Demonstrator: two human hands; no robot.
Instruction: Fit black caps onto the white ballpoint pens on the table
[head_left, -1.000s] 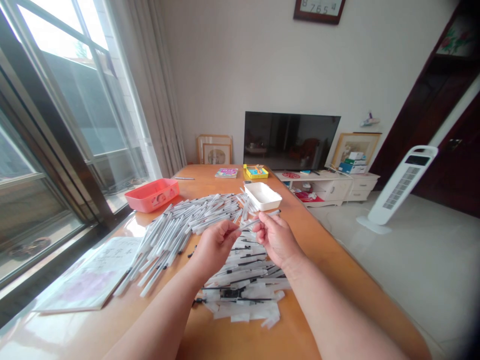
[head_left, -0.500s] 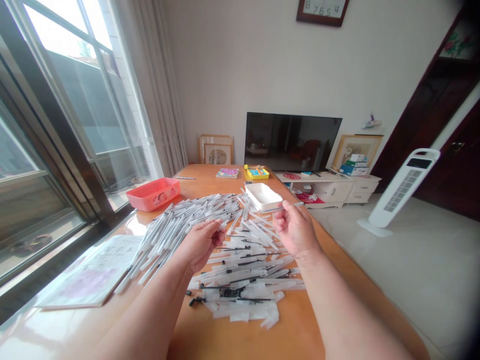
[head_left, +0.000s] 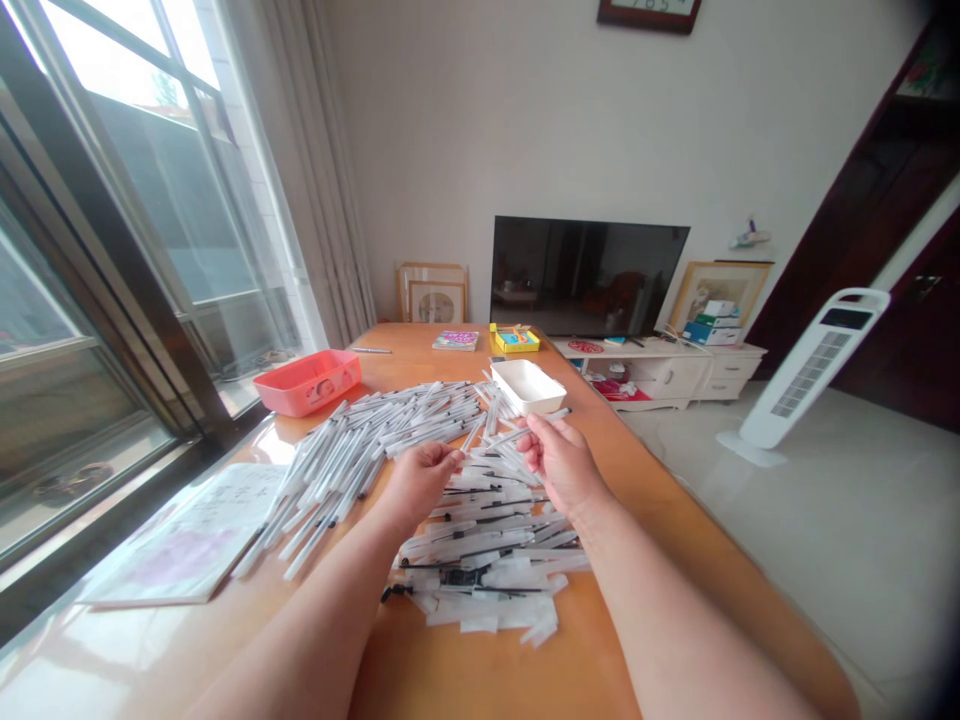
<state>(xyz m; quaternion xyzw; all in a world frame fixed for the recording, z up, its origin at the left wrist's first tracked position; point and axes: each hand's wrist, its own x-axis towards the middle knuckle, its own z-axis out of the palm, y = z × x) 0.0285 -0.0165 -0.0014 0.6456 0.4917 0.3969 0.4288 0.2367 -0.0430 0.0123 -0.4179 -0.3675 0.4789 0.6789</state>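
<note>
My right hand (head_left: 559, 462) pinches a single pen (head_left: 534, 426) between thumb and fingertips. Its long axis runs roughly left to right, rising slightly toward the white tray (head_left: 527, 386), which sits just beyond the dark tip. My left hand (head_left: 421, 478) hovers close by, fingers curled inward; I cannot tell whether they clasp anything. The near end of the held pen points toward it, so the left hand is the nearer one to that free end. Under both hands lies a pile of loose refills and wrappers (head_left: 487, 560). A larger heap of pens (head_left: 375, 440) spreads to the left across the table (head_left: 480, 680), reaching toward the pink basket (head_left: 307, 382).
</note>
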